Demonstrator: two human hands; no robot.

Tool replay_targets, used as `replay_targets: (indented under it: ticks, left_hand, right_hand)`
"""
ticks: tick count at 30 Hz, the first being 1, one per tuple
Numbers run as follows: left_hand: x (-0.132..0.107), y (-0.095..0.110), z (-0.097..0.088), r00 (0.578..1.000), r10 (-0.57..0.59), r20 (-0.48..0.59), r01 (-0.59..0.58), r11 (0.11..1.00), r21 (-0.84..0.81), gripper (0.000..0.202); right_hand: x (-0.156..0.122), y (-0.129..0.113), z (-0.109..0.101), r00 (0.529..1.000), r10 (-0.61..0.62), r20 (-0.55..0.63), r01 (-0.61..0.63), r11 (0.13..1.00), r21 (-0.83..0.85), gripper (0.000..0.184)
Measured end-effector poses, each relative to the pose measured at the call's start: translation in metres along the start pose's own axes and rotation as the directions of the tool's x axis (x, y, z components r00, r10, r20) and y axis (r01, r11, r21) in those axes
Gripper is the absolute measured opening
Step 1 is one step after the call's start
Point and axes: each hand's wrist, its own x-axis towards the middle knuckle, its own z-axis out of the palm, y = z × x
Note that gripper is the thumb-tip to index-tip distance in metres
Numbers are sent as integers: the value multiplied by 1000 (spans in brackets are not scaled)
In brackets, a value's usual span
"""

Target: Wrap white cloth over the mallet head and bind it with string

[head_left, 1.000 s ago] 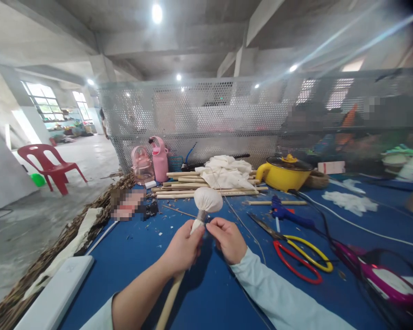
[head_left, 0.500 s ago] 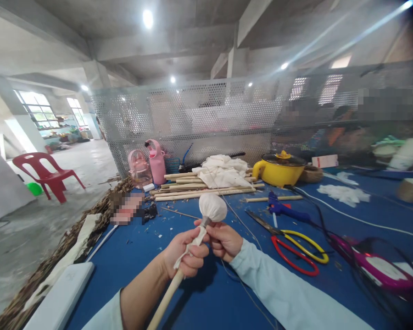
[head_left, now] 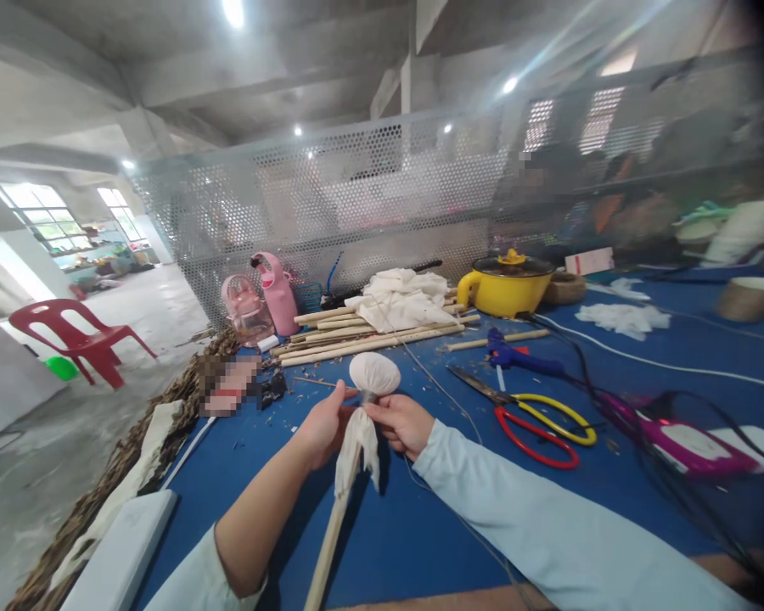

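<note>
Between the left hand [head_left: 323, 427] and the right hand [head_left: 407, 426], the stick [head_left: 332, 535] looks like smooth, matt wood, its knob [head_left: 374, 373] covered in dull white cloth above a grey, metallic-looking band [head_left: 369, 396]. Right of the hands, the scissors [head_left: 508, 441] pair dark metal blades with smooth, plastic-looking handles, near a blue plastic glue gun [head_left: 527, 359]. Beyond the hands are crumpled matt cloth [head_left: 407, 301], bare wooden rods [head_left: 356, 343], a glossy yellow pot [head_left: 508, 294] and a perforated metal screen [head_left: 331, 199].
</note>
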Motion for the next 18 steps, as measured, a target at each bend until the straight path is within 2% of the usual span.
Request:
replay_targets:
  ticks: [4, 6, 8, 11, 14, 16, 18]
  left_hand:
    - [-8, -4, 17, 999, 15, 48, -28, 962, 271, 48]
    - [-13, -12, 24, 994, 106, -17, -90, 910, 404, 41]
    - [-16, -20, 26, 976, 196, -99, -129, 877, 463, 34]
    - [-16, -25, 24, 959, 237, -156, -145, 881, 450, 30]
    - [-17, -19, 20, 951, 221, -215, -122, 909, 397, 27]
    - [-18, -12, 19, 941, 214, -261, -110, 925, 364, 25]
    - [-20, -6, 18, 942, 209, -261, -112, 933, 343, 24]
  right_hand:
    - [2, 0, 0, 995, -18, -100, 14, 999, -37, 42]
    - [3, 0, -3, 986, -27, -162, 17, 998, -63, 40]
    - [4, 0, -5, 983, -35, -180, 21, 996, -84, 38]
    - [3, -1, -5, 987, -39, -156, 24, 995, -97, 38]
    - [0, -4, -2, 988, -24, -153, 9, 995, -97, 39]
    - [-2, -6, 0, 984, -64, -168, 44, 992, -116, 39]
    - [-5, -8, 1, 969, -156, -191, 129, 980, -149, 38]
